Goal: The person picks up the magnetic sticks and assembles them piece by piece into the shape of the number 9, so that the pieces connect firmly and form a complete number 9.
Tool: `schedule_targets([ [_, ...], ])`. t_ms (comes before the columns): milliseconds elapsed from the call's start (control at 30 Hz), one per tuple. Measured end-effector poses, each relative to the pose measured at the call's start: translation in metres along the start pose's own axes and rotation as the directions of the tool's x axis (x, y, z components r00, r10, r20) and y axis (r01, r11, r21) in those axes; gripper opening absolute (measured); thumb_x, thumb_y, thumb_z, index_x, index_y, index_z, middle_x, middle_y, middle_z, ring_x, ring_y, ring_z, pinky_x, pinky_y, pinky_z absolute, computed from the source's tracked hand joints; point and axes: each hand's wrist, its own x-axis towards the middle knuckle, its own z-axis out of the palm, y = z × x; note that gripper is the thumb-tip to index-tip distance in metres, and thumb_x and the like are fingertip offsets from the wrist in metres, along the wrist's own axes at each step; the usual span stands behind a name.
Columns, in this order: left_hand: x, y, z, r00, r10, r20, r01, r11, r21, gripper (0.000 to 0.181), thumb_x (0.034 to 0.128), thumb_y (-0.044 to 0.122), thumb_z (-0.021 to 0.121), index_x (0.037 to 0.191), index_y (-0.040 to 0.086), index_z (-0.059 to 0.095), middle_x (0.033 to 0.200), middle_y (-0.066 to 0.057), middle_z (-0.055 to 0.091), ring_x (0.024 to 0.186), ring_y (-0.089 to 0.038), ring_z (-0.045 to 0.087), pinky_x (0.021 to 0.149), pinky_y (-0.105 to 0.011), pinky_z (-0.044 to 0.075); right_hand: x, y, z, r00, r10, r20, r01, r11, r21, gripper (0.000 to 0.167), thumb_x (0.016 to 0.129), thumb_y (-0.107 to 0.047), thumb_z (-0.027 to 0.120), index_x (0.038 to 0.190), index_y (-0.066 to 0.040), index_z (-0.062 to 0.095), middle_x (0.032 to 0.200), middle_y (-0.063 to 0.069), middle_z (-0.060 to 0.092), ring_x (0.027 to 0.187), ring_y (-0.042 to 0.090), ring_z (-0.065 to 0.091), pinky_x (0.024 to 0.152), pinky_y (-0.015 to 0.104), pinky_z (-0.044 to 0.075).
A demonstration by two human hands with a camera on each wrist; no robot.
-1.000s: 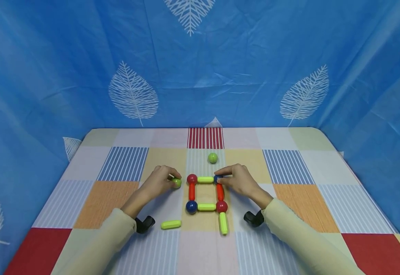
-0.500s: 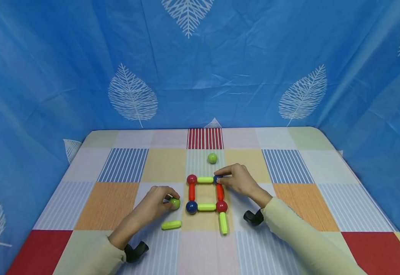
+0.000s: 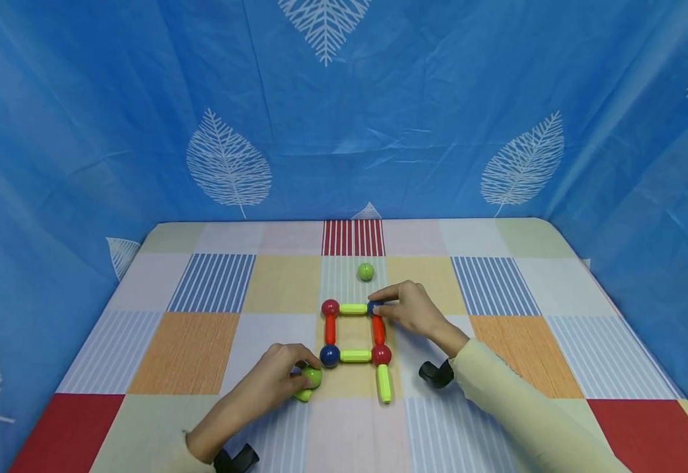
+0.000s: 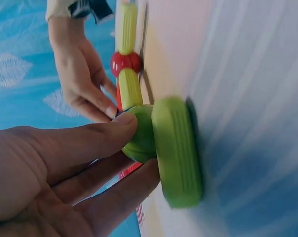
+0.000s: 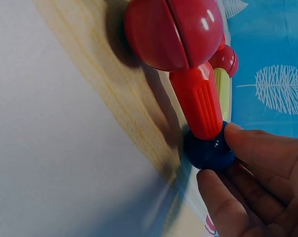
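Note:
My left hand pinches a green ball between thumb and fingers. In the left wrist view this ball appears to touch a yellow-green rod lying on the cloth, which the hand mostly hides in the head view. My right hand pinches a blue ball at the far right corner of a square of rods and balls. Red balls and another blue ball form the other corners. Two red rods and two yellow-green rods make the sides.
Another yellow-green rod extends toward me from the near right red ball. Beyond the square lies a loose green ball. A patchwork cloth covers the table, and a blue leaf-print curtain hangs behind it.
My left hand has carried the green ball toward me, from beside the square's far left corner to the loose rod near its near left corner. The right hand stays on the blue ball.

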Motion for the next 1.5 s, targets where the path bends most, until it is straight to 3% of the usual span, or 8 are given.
schedule_targets([
  [167, -0.005, 0.009, 0.01, 0.998, 0.046, 0.053, -0.045, 0.999, -0.021, 0.019, 0.0778, -0.007, 0.076, 0.094, 0.003, 0.075, 0.097, -0.004, 0.072, 0.092, -0.018, 0.068, 0.077, -0.033, 0.056, 0.0, 0.0, 0.0, 1.0, -0.009, -0.009, 0.009, 1.0, -0.013, 0.022, 0.087, -0.01, 0.074, 0.109, -0.01, 0.077, 0.108, 0.003, 0.073, 0.112, 0.024, 0.062, 0.094, 0.044, 0.05],
  [400, -0.006, 0.022, 0.027, 0.99, 0.084, 0.116, -0.077, 0.995, -0.065, 0.02, 0.0772, -0.004, 0.079, 0.095, 0.005, 0.075, 0.092, 0.003, 0.071, 0.081, -0.002, 0.061, 0.067, -0.017, 0.051, 0.0, -0.001, 0.0, 1.0, -0.004, -0.01, 0.004, 1.0, -0.008, 0.022, 0.087, -0.011, 0.075, 0.109, -0.01, 0.077, 0.108, 0.003, 0.073, 0.111, 0.023, 0.062, 0.09, 0.041, 0.051],
  [500, -0.006, 0.029, 0.037, 0.984, 0.133, 0.12, -0.13, 0.991, -0.032, 0.02, 0.0776, -0.002, 0.079, 0.095, 0.007, 0.076, 0.092, 0.007, 0.071, 0.082, 0.001, 0.059, 0.068, -0.016, 0.05, 0.0, -0.001, -0.001, 1.0, -0.001, -0.011, 0.001, 1.0, -0.007, 0.022, 0.088, -0.011, 0.075, 0.109, -0.01, 0.077, 0.108, 0.003, 0.073, 0.11, 0.022, 0.062, 0.087, 0.039, 0.051],
  [667, -0.002, 0.039, 0.053, 0.973, 0.152, 0.176, -0.151, 0.988, -0.021, 0.025, 0.0809, 0.004, 0.079, 0.104, 0.01, 0.075, 0.099, 0.012, 0.07, 0.085, 0.005, 0.057, 0.073, -0.014, 0.05, 0.001, -0.001, -0.001, 1.0, 0.012, -0.005, -0.012, 1.0, -0.002, 0.022, 0.088, -0.011, 0.074, 0.109, -0.01, 0.077, 0.109, 0.003, 0.073, 0.11, 0.022, 0.062, 0.086, 0.038, 0.051],
  [933, 0.008, 0.043, 0.073, 0.945, 0.231, 0.232, -0.227, 0.973, -0.043, 0.024, 0.085, 0.009, 0.076, 0.109, 0.01, 0.076, 0.103, 0.014, 0.064, 0.096, 0.005, 0.055, 0.085, -0.015, 0.048, 0.0, 0.0, 0.0, 1.0, 0.031, -0.006, -0.031, 0.999, 0.014, 0.022, 0.087, -0.011, 0.075, 0.109, -0.01, 0.077, 0.109, 0.004, 0.073, 0.105, 0.02, 0.062, 0.078, 0.032, 0.049],
  [1200, 0.01, 0.052, 0.076, 0.956, 0.234, 0.176, -0.246, 0.968, 0.05, 0.025, 0.0825, 0.013, 0.078, 0.108, 0.013, 0.077, 0.098, 0.015, 0.055, 0.092, 0.005, 0.048, 0.08, -0.013, 0.045, 0.0, 0.001, 0.001, 0.999, 0.036, -0.013, -0.036, 0.999, 0.015, 0.022, 0.087, -0.011, 0.075, 0.109, -0.011, 0.077, 0.108, 0.003, 0.073, 0.103, 0.019, 0.062, 0.076, 0.031, 0.049],
  [1500, 0.012, 0.054, 0.078, 0.965, 0.213, 0.154, -0.227, 0.971, 0.076, 0.025, 0.0826, 0.013, 0.078, 0.107, 0.013, 0.077, 0.099, 0.014, 0.057, 0.09, 0.004, 0.048, 0.077, -0.012, 0.045, 0.0, 0.001, 0.002, 0.999, 0.036, -0.011, -0.036, 0.999, 0.019, 0.022, 0.087, -0.012, 0.075, 0.109, -0.011, 0.077, 0.108, 0.003, 0.073, 0.109, 0.022, 0.062, 0.081, 0.034, 0.05],
])
